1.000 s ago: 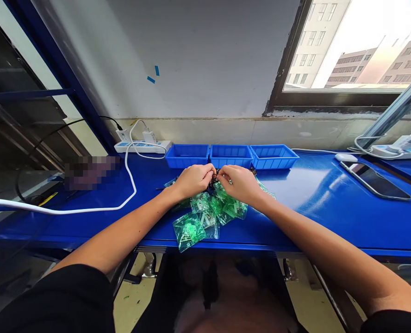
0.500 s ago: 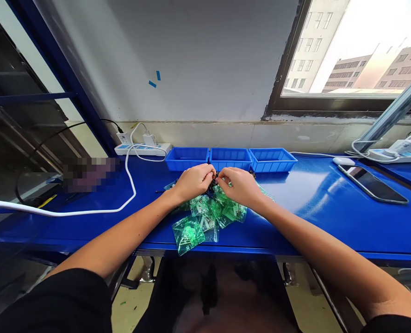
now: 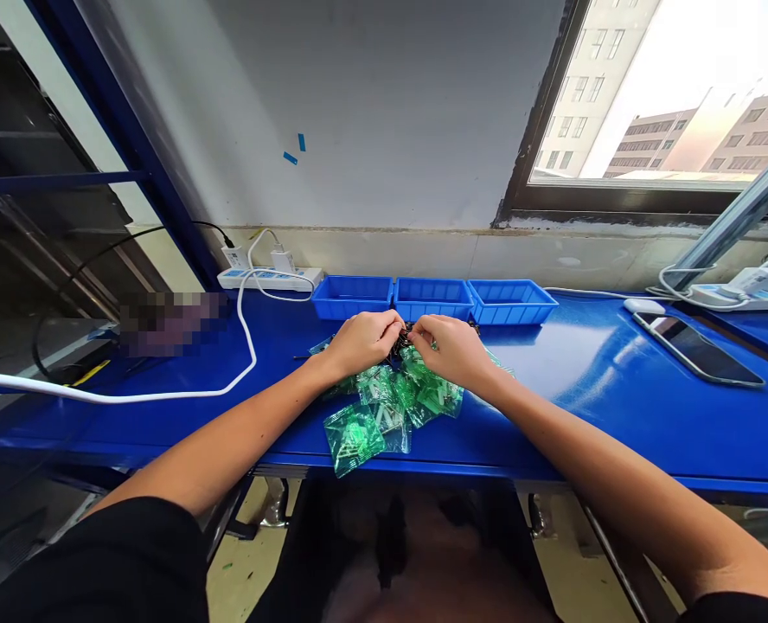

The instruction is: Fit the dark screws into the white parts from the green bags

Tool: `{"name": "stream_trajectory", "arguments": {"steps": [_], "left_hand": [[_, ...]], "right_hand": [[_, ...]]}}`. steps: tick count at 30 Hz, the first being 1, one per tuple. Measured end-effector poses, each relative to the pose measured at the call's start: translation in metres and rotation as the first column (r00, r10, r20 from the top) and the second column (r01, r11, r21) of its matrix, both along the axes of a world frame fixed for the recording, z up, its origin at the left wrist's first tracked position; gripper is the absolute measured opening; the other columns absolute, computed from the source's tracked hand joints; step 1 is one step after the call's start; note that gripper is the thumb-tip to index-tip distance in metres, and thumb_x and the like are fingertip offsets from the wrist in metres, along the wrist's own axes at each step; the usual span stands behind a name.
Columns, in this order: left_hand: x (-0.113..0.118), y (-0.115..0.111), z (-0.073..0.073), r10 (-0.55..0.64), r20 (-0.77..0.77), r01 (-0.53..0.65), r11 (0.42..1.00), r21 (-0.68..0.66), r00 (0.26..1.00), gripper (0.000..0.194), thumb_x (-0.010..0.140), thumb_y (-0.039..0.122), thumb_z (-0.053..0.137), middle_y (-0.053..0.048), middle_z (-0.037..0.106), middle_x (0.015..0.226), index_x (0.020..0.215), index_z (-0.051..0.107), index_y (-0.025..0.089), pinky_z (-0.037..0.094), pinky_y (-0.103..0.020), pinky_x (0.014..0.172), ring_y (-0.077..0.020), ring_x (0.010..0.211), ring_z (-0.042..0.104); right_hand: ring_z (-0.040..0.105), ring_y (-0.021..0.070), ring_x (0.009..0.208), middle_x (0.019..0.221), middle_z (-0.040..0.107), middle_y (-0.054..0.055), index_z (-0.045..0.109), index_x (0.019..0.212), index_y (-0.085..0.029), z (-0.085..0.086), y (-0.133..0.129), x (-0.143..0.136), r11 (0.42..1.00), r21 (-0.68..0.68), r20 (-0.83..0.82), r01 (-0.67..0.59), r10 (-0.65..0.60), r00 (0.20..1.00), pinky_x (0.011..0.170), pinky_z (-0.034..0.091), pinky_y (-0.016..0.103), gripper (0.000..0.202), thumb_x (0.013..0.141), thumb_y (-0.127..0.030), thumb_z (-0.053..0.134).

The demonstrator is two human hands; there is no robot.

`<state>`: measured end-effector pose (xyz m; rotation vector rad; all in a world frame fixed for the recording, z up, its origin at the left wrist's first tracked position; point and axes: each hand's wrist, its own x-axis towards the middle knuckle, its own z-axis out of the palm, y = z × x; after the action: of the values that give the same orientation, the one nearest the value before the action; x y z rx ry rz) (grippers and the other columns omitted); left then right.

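Note:
My left hand and my right hand meet over a heap of small clear green plastic packets. Both sets of fingers are pinched together close to some thin black pieces, which look like bundled wire or cable; their kind is too small to make out. What exactly each pinch holds is hidden by the fingers. White and pale bits show inside several packets. The nearest packet lies flat by the table's front edge, apart from both hands.
Three blue bins stand in a row behind the hands. A white power strip with plugs is at the back left, its white cable crossing the table's left part. On the right lies a phone beside a white rounded object.
The view has shifted slightly, so everything appears a little to the right. The right fingers have moved slightly at the black pieces; both hands stay pinched over the heap.

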<state>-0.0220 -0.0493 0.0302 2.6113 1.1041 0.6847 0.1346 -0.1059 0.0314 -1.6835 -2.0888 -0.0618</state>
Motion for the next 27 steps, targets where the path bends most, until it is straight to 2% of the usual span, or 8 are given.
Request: {"name": "stream_trajectory", "arguments": {"steps": [22,27], "left_hand": [[0.0005,-0.0019,0.0027,-0.021,-0.023,0.021,1.0,0.01,1.0,0.025,0.081,0.024,0.033,-0.003,0.061,0.062,0.066,0.053,0.019,0.034,-0.027,0.057,-0.0173,0.06,0.054],[0.0013,-0.0033,0.004,0.033,-0.045,-0.032,0.999,0.025,0.998,0.027,0.08,0.024,0.033,-0.003,0.061,0.06,0.066,0.056,0.019,0.031,-0.027,0.055,-0.0178,0.059,0.053]], "right_hand": [[0.061,0.0182,0.081,0.081,0.067,0.004,0.064,0.088,-0.019,-0.0013,-0.0001,-0.0011,0.999,-0.022,0.025,-0.032,0.033,0.999,0.063,0.036,0.026,0.015,0.088,-0.022,0.05],[0.061,0.0184,0.082,0.081,0.068,0.004,0.064,0.088,-0.018,-0.0017,0.0001,-0.0016,0.999,-0.018,0.031,-0.039,0.039,0.999,0.064,0.036,0.026,0.016,0.089,-0.022,0.049]]}}
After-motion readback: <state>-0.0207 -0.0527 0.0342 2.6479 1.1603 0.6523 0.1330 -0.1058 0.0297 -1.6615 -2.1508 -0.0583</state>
